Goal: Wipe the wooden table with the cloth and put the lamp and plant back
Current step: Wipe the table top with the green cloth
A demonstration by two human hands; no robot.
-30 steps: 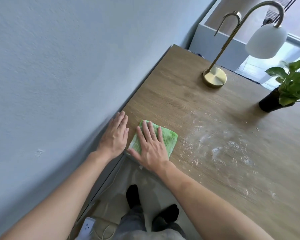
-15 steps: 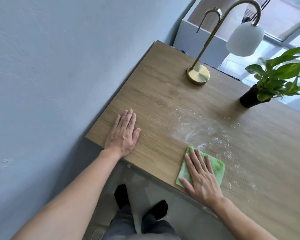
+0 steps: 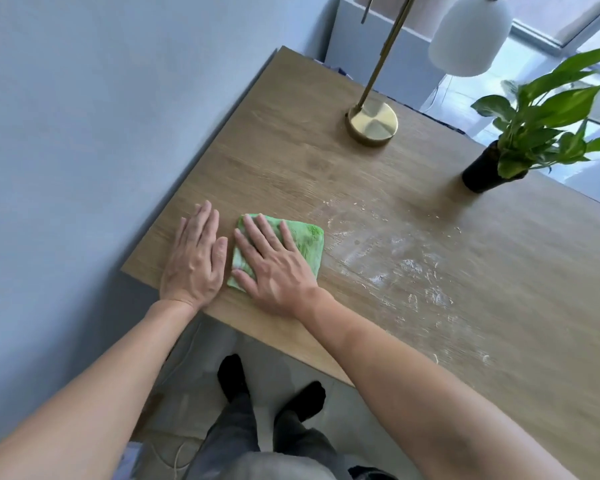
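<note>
The brown wooden tabletop (image 3: pixel 291 161) carries white dust near its middle, toward the near edge. The brass lamp with a round base and white shade (image 3: pixel 373 121) stands at the far edge; it looks top-heavy, so I would hold its stem low. The green plant in a black pot (image 3: pixel 482 174) stands near it, light and easy to tip. The soft green folded cloth (image 3: pixel 305 239) lies near the left corner, limp. The right hand (image 3: pixel 274 268) presses flat on it with fingers spread; the left hand (image 3: pixel 193 258) lies flat and empty just beside it.
</note>
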